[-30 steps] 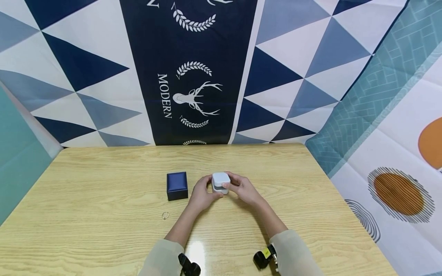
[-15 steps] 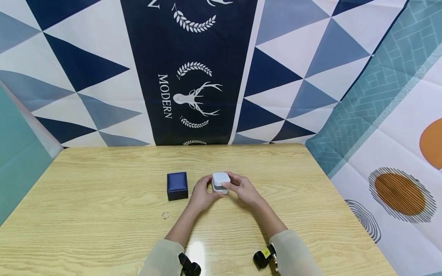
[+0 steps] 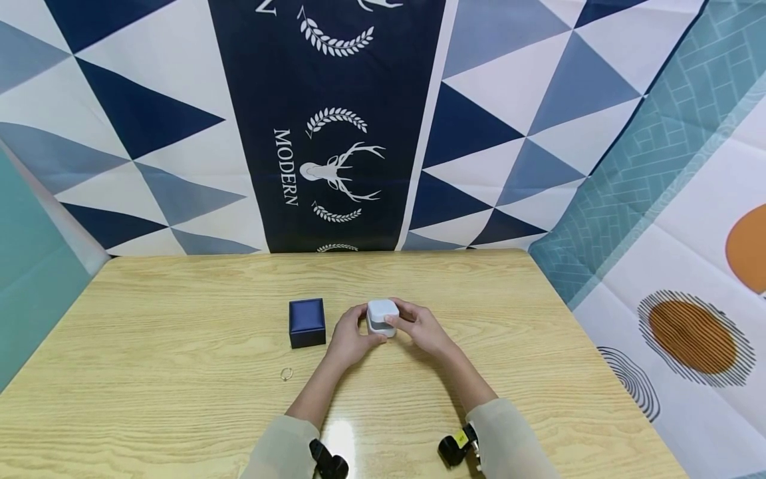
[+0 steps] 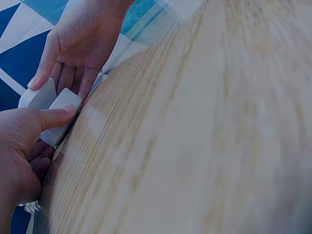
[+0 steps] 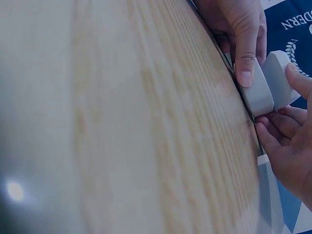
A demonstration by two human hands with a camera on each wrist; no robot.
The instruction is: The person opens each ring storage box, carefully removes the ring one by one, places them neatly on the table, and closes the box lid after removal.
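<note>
A small white hinged box, like a ring box [image 3: 383, 310], stands on the wooden table in front of me. Its lid [image 5: 281, 78] is tilted up from the base [image 5: 257, 95], leaving a wedge-shaped gap. My left hand [image 3: 350, 340] grips the base, thumb on the near face and fingers round the side. From the other side my right hand [image 3: 426, 327] holds the lid, its thumb at the lid's front edge. What lies inside the box is hidden. Left of the hands are a dark blue box [image 3: 307, 320] with a cushioned-looking top and a thin ring [image 3: 286, 374].
The light wooden table [image 3: 179, 319] ends at a patterned cloth [image 3: 335, 173] hanging behind it. Small black devices [image 3: 328, 460] are strapped at both sleeves, close above the table's near part.
</note>
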